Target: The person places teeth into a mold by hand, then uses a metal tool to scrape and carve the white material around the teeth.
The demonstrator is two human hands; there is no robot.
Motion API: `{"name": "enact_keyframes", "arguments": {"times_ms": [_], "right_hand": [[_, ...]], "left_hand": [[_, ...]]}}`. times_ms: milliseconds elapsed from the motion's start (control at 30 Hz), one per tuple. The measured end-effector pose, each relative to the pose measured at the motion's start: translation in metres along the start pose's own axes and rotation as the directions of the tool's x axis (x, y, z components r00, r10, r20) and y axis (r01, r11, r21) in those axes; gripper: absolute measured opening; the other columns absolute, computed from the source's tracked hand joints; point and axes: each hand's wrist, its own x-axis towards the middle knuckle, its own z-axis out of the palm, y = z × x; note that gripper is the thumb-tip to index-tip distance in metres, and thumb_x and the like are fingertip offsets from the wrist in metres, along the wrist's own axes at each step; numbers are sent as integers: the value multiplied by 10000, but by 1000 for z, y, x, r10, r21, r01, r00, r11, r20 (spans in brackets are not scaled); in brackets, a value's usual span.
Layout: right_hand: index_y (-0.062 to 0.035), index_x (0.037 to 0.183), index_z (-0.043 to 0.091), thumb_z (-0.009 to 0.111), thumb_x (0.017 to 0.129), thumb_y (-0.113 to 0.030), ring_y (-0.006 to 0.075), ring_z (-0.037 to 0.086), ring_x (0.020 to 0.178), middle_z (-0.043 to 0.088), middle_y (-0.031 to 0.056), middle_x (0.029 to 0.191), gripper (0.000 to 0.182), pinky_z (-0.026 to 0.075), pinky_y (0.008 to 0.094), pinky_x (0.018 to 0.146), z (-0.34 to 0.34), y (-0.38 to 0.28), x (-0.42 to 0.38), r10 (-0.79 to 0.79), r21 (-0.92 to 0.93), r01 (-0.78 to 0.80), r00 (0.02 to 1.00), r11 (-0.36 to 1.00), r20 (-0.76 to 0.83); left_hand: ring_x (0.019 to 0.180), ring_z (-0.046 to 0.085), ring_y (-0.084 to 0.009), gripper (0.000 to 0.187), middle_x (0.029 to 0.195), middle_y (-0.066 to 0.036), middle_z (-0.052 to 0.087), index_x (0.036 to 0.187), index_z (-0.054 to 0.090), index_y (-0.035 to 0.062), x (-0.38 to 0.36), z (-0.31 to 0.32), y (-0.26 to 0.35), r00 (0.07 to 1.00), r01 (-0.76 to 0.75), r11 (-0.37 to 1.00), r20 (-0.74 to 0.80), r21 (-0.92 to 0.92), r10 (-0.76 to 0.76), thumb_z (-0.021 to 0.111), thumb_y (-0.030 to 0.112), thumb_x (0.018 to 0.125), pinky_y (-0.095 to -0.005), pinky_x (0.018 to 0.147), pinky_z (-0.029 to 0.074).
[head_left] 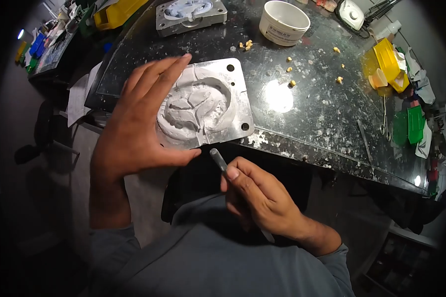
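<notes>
Left hand (136, 121) at plaster-filled flask (241, 101); right hand (265, 200) holding tool (218, 160)

Free: tabletop (307, 121) between mold (240, 101) and thin tool (365, 143) | Obstacle beyond: white tub (285, 27)

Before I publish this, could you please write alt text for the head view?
A person's left hand curves around a metal mould with white filling; the right hand holds a slim tool nearby, with a white tub beyond.

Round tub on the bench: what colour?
Off-white round tub, dark lettering on its side. Shows best in the head view.
</notes>
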Motion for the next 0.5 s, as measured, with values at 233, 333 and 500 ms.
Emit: {"name": "enact_keyframes", "arguments": {"times_ms": [233, 333, 500], "right_hand": [[-16, 1211, 658, 509, 1124, -206, 10, 443, 756, 582, -41, 892, 257, 375, 202, 668, -4, -14, -9, -329, -10, 329, 941, 944, -75], [10, 1076, 697, 526, 1091, -154, 115, 489, 875, 656, 30, 979, 237, 421, 274, 798, -31, -16, -21, -680, -300, 635, 729, 712, -72], [-79, 828, 565, 556, 1083, -356, 168, 476, 788, 468, -2, 838, 376, 447, 333, 724, -29, -15, -33, -781, -103, 796, 547, 597, -302]], "left_hand": [[1285, 494, -373, 1146, 1399, -175, 537, 1552, 456, 51, -17, 21, 29, 933, 276, 960, -255, 47, -255, 930, 239, 527, -473, 1120, 397], [1286, 492, -374, 1127, 1399, -175, 540, 1540, 470, 47, -21, 20, 21, 911, 311, 949, -303, 60, -280, 930, 236, 529, -466, 1121, 398], [1285, 490, -373, 1093, 1392, -175, 549, 1513, 496, 38, -21, 14, 12, 894, 343, 940, -306, -1, -326, 926, 234, 527, -462, 1129, 397]]}}
